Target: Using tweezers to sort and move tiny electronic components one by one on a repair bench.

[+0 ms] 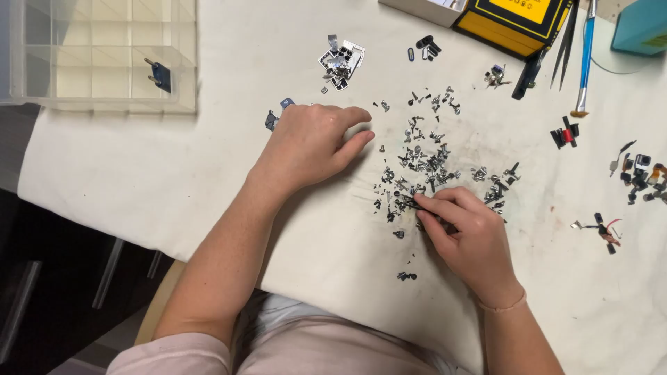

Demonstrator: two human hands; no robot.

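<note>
The right hand (467, 236) is pinching thin dark metal tweezers (411, 203) between thumb and forefinger, the tips lying at the lower left fringe of a loose scatter of tiny silver and black screws (427, 160) spread over the off-white cloth-covered table (139, 180). The left hand (309, 142) is resting palm down on the cloth just left of the scatter, its fingers lying loosely together and slightly curled, gripping nothing.

Bare cloth is lying open to the left of that hand and below both hands, running to the table's near edge. A clear plastic compartment box (97, 55) is sitting at the far left corner, overhanging the edge. A small heap of silver and black metal brackets (340, 59) is lying beyond the left hand. A yellow and black box (514, 21) and a blue-handled tool (586, 55) are crowding the far edge, and small black electronic parts (639, 173) are lying well apart at the right.
</note>
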